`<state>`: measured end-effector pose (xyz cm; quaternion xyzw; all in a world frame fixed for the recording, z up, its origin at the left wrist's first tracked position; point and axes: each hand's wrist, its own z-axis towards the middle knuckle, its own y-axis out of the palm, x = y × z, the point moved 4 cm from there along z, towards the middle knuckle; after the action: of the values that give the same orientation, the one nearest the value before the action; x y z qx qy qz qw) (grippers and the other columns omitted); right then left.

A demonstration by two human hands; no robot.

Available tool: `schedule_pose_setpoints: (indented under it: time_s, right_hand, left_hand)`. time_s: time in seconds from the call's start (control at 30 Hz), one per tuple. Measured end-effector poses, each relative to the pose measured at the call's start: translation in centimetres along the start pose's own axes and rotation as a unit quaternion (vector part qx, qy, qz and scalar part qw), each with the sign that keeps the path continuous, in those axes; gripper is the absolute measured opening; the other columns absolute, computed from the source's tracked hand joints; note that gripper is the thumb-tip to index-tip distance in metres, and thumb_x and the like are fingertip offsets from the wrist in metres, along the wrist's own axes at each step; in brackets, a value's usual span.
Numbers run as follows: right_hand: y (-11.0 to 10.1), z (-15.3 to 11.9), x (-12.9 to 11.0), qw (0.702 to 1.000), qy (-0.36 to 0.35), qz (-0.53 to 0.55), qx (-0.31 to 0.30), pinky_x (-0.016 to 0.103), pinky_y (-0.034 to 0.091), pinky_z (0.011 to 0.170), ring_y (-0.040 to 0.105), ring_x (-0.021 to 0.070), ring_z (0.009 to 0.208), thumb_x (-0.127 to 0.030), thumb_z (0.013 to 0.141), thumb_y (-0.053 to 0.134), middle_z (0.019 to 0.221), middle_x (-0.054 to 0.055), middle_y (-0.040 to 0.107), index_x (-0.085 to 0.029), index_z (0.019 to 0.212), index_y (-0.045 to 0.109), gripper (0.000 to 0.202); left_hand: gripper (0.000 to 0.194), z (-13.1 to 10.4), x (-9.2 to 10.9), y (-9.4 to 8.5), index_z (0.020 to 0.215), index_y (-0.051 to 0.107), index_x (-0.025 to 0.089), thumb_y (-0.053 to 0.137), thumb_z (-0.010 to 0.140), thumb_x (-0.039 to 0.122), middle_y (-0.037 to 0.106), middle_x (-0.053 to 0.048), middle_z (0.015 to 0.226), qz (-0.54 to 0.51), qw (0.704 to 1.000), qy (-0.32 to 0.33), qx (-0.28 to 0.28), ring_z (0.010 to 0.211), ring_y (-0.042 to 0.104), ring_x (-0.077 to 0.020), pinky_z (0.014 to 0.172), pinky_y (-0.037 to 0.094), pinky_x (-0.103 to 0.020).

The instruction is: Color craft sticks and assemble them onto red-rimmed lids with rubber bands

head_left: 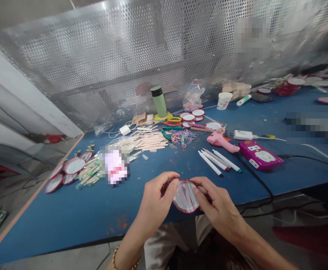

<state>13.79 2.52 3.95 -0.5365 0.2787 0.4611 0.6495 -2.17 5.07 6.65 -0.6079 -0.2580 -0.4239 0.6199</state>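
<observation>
Between my hands, over the table's front edge, is a round red-rimmed disc (185,197) with a shiny, clear-looking face crossed by dark red streaks. My left hand (158,197) pinches its left side, thumb on the face. On the right side my right hand (215,200) grips the rim, fingers bent round it. Just beyond the hands lie several white markers (211,163) with dark, red and green tips. A pink hot glue gun (223,141) rests behind them, its black cord running toward the front edge.
A purple power strip (261,155) and white charger (243,135) lie right. Wooden sticks (152,140), coloured rubber bands (182,138) and a green bottle (158,102) are farther back. More red-rimmed discs (74,165) lie left, near a blurred bright phone-like rectangle (115,167). A perforated metal screen (119,60) stands behind.
</observation>
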Motion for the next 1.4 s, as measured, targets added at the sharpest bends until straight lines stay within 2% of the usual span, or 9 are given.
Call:
schedule_pose_setpoints:
  time_s: [0.17, 0.33, 0.43, 0.6, 0.77, 0.93, 1.07, 1.27, 1.4]
  right_hand:
    - [-0.2, 0.2, 0.3, 0.999, -0.013, -0.041, 0.013, 0.022, 0.043, 0.051, 0.061, 0.0136, 0.057, -0.027, 0.096, 0.040, 0.073, 0.002, 0.068, -0.019, 0.102, 0.060, 0.022]
    - [-0.4, 0.7, 0.5, 0.997, -0.030, -0.067, 0.009, 0.023, 0.047, 0.059, 0.064, 0.0142, 0.064, -0.027, 0.098, 0.037, 0.082, 0.003, 0.071, -0.020, 0.105, 0.059, 0.025]
    - [-0.6, 1.1, 0.4, 0.994, -0.054, -0.090, 0.017, 0.024, 0.047, 0.060, 0.062, 0.0135, 0.064, -0.029, 0.098, 0.041, 0.084, 0.004, 0.070, -0.020, 0.103, 0.061, 0.023]
    - [-1.8, 1.9, -0.4, 0.980, -0.110, -0.128, 0.104, 0.023, 0.042, 0.052, 0.049, 0.0096, 0.052, -0.029, 0.093, 0.051, 0.078, 0.003, 0.063, -0.020, 0.092, 0.064, 0.016]
    - [-2.4, 2.6, -1.4, 0.980, -0.121, -0.106, 0.117, 0.024, 0.040, 0.052, 0.047, 0.0101, 0.052, -0.024, 0.092, 0.050, 0.070, 0.001, 0.060, -0.021, 0.082, 0.063, 0.018]
    - [-1.9, 3.4, -1.7, 0.979, -0.143, -0.121, 0.077, 0.024, 0.039, 0.053, 0.049, 0.0103, 0.056, -0.020, 0.090, 0.051, 0.074, 0.002, 0.061, -0.019, 0.081, 0.063, 0.015]
    - [-1.4, 3.7, -1.3, 0.981, -0.133, -0.138, 0.034, 0.023, 0.037, 0.054, 0.051, 0.0100, 0.058, -0.018, 0.089, 0.052, 0.072, 0.000, 0.061, -0.019, 0.077, 0.061, 0.015]
    - [-1.6, 3.9, -1.6, 0.977, -0.152, -0.146, 0.010, 0.023, 0.037, 0.056, 0.052, 0.0105, 0.061, -0.018, 0.090, 0.050, 0.076, 0.001, 0.061, -0.019, 0.081, 0.062, 0.015]
    - [-1.4, 4.3, -1.7, 0.980, -0.154, -0.128, -0.015, 0.023, 0.038, 0.057, 0.052, 0.0111, 0.062, -0.018, 0.090, 0.049, 0.075, 0.002, 0.061, -0.018, 0.082, 0.064, 0.017]
  left_hand:
    - [0.032, 0.0, -0.7, 0.0, 0.099, 0.069, 0.017, 0.047, 0.091, 0.039, 0.059, 0.003, 0.053, -0.015, 0.996, -0.064, -0.056, 0.044, 0.054, -0.0107, 0.047, 0.042, -0.020]
    - [0.030, -0.5, -1.0, 0.4, 0.094, 0.066, 0.017, 0.043, 0.092, 0.037, 0.065, 0.001, 0.063, -0.046, 0.989, -0.069, -0.120, 0.041, 0.054, -0.0080, 0.042, 0.040, -0.018]
    - [0.027, -0.5, -1.2, 0.5, 0.083, 0.061, 0.017, 0.044, 0.090, 0.035, 0.061, 0.003, 0.057, -0.042, 0.990, -0.084, -0.103, 0.037, 0.052, -0.0070, 0.039, 0.038, -0.016]
    - [0.019, -0.5, -1.4, 0.4, 0.071, 0.053, 0.019, 0.048, 0.084, 0.032, 0.053, 0.007, 0.047, 0.003, 0.993, -0.105, -0.058, 0.031, 0.048, -0.0075, 0.034, 0.034, -0.016]
    - [0.020, -0.2, -1.5, 0.2, 0.063, 0.046, 0.020, 0.049, 0.081, 0.029, 0.054, 0.007, 0.044, 0.030, 0.990, -0.129, -0.045, 0.029, 0.046, -0.0073, 0.033, 0.032, -0.015]
    - [0.019, 0.0, -1.4, 0.4, 0.064, 0.049, 0.020, 0.048, 0.081, 0.029, 0.054, 0.006, 0.043, 0.021, 0.989, -0.136, -0.062, 0.027, 0.045, -0.0073, 0.031, 0.030, -0.015]
    - [0.017, 0.1, -1.4, 0.4, 0.063, 0.049, 0.019, 0.048, 0.079, 0.026, 0.053, 0.006, 0.042, 0.006, 0.986, -0.147, -0.071, 0.027, 0.043, -0.0065, 0.030, 0.028, -0.014]
    - [0.016, 0.2, -1.6, 0.5, 0.063, 0.048, 0.018, 0.048, 0.078, 0.023, 0.054, 0.006, 0.043, -0.028, 0.980, -0.150, -0.130, 0.026, 0.041, -0.0052, 0.029, 0.027, -0.014]
    - [0.018, 0.2, -1.7, 0.6, 0.061, 0.045, 0.019, 0.046, 0.078, 0.022, 0.051, 0.007, 0.042, -0.025, 0.978, -0.147, -0.146, 0.026, 0.038, -0.0049, 0.028, 0.025, -0.014]
